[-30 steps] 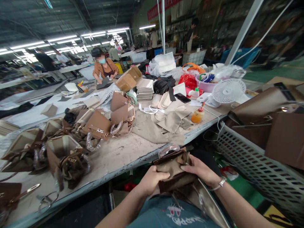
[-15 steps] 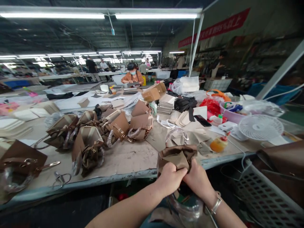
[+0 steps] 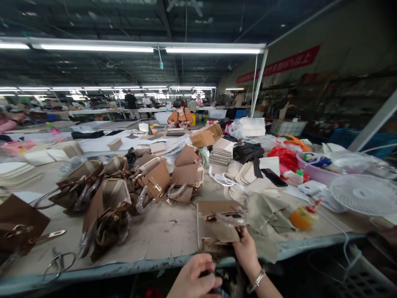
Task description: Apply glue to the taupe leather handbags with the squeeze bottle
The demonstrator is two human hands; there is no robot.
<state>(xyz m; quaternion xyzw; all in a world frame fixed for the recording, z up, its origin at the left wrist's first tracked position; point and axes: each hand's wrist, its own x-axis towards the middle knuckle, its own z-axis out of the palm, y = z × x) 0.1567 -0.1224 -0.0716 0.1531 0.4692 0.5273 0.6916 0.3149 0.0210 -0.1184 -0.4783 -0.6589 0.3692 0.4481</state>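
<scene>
Bag (image 3: 217,227), now farther forward (left hand (image 3: 197,276) nearby), against right fingers (image 3: 244,235)

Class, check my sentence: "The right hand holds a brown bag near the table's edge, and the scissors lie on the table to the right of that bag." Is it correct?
Not quite: the head view shows the scissors to the bag's left, not right. The rest stands.

Scuffed worktable (image 3: 169,238) — brown bags (image 3: 156,178), scissors (image 3: 61,261), beige cloth (image 3: 266,217) and white fan (image 3: 361,194) on its top
</scene>
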